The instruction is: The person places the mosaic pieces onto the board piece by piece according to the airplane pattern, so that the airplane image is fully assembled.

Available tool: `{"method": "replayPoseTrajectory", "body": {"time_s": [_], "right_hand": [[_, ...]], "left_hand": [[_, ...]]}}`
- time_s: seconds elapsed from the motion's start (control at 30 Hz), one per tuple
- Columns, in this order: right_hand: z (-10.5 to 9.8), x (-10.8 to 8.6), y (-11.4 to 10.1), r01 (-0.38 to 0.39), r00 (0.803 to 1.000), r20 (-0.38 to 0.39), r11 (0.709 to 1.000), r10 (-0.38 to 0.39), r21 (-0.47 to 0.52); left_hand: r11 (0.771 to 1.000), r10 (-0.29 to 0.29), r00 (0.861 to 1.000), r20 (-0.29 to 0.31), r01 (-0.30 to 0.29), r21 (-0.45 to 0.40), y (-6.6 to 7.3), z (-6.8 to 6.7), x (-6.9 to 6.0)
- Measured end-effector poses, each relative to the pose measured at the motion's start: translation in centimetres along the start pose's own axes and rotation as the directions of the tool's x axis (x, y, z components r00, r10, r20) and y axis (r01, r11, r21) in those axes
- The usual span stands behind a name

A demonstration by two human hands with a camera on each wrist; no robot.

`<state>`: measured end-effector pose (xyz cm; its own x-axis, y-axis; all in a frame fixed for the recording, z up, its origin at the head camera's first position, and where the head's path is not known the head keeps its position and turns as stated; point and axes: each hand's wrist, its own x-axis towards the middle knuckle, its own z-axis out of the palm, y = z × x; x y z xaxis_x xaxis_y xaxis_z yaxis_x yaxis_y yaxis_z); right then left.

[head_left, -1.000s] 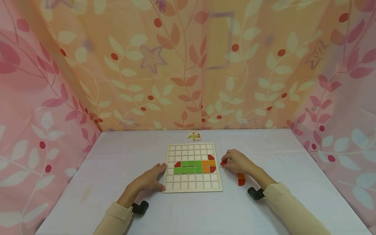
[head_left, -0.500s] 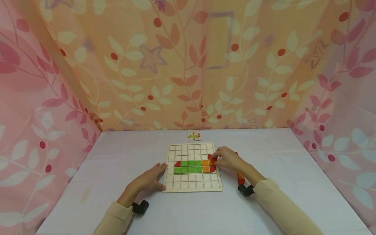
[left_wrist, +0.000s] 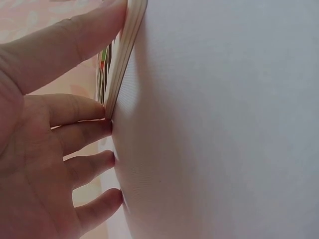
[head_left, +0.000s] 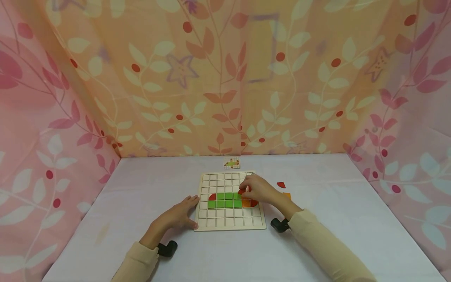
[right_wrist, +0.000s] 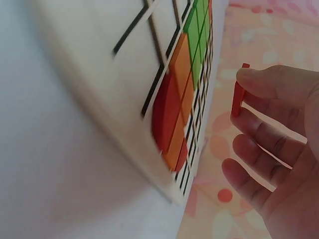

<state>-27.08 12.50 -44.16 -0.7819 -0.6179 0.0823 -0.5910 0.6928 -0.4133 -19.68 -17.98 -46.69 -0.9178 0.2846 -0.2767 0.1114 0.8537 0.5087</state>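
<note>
A pale wooden grid board (head_left: 225,224) lies on the white table. Green square tiles (head_left: 229,203) fill a double row across its middle, with a rounded red tile (head_left: 212,197) at their left end. Orange tiles (right_wrist: 178,62) and rounded red tiles (right_wrist: 164,114) sit at the right end, partly hidden in the head view. My left hand (head_left: 179,214) rests by the board's left edge, thumb and fingers spread and touching it. Over the board, my right hand (head_left: 261,188) pinches a small red tile (right_wrist: 238,97) between thumb and fingertips, raised off the grid.
Right of the board lie a loose red tile (head_left: 281,185) and an orange tile (head_left: 287,195); my right forearm covers part of that area. Behind the board is a small pattern card (head_left: 231,162). Leaf-print cloth (head_left: 225,78) hangs around the table's back and sides.
My right hand has carried the red tile leftward from beside the board to above the right part of the tile rows. My left hand stays at the left edge.
</note>
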Motion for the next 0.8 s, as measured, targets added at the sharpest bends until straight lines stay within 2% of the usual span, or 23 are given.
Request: {"method": "replayPoseTrajectory", "body": {"time_s": [0.23, 0.57, 0.8], "right_hand": [[0.6, 1.3, -1.6, 0.014, 1.0, 0.013, 1.0, -0.014, -0.007], [1.7, 3.2, -3.5, 0.098, 0.995, 0.027, 0.995, -0.097, -0.034], [2.4, 4.2, -5.0, 0.104, 0.993, 0.064, 0.993, -0.1, -0.052]], "left_hand": [[1.0, -0.007, 1.0, -0.002, 0.007, -0.016, 0.0, -0.1, 0.0], [1.0, -0.009, 1.0, 0.001, 0.009, -0.021, 0.2, -0.3, -0.3], [1.0, -0.012, 1.0, 0.009, 0.012, -0.019, 0.3, -0.3, -0.3]]}}
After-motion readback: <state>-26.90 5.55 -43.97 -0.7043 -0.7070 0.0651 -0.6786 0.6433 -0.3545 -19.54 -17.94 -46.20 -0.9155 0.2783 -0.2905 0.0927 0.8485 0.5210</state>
